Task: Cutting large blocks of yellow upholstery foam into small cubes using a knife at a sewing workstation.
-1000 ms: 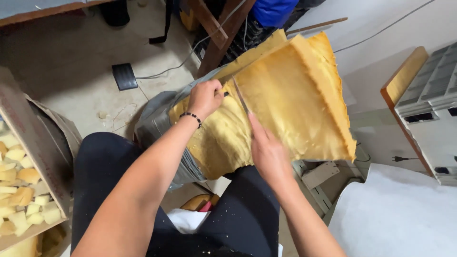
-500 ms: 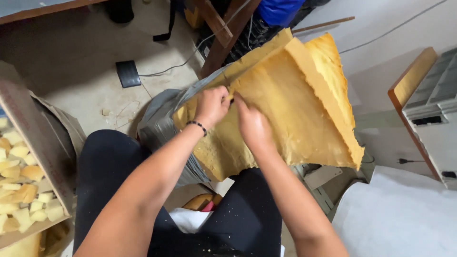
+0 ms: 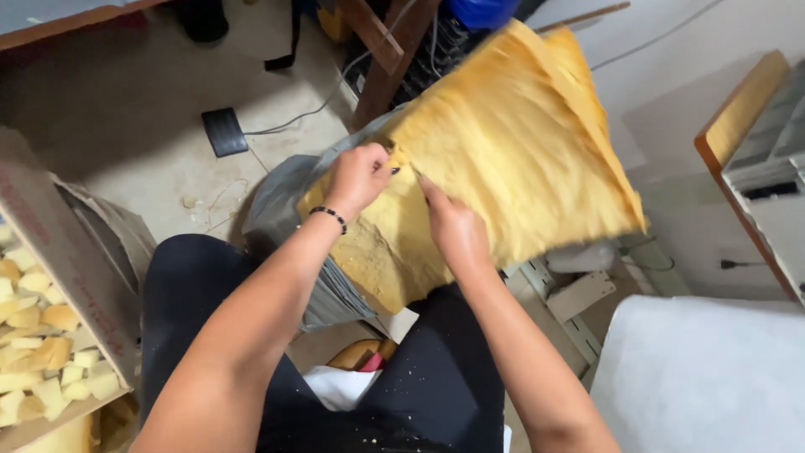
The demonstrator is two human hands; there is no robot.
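My left hand [image 3: 359, 178] is clenched on the edge of the big yellow foam sheet [image 3: 511, 159], which leans over my lap and a grey bag [image 3: 281, 197], and my right hand [image 3: 457, 231] now grips the sheet just beside it. A second ago my right hand sat lower and apart from the left; the sheet has tipped further right, and the cardboard box [image 3: 63, 277] of foam scraps [image 3: 38, 352] hasn't moved

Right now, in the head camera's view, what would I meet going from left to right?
Cardboard box of foam pieces → left hand → right hand → yellow foam slab → white sheet
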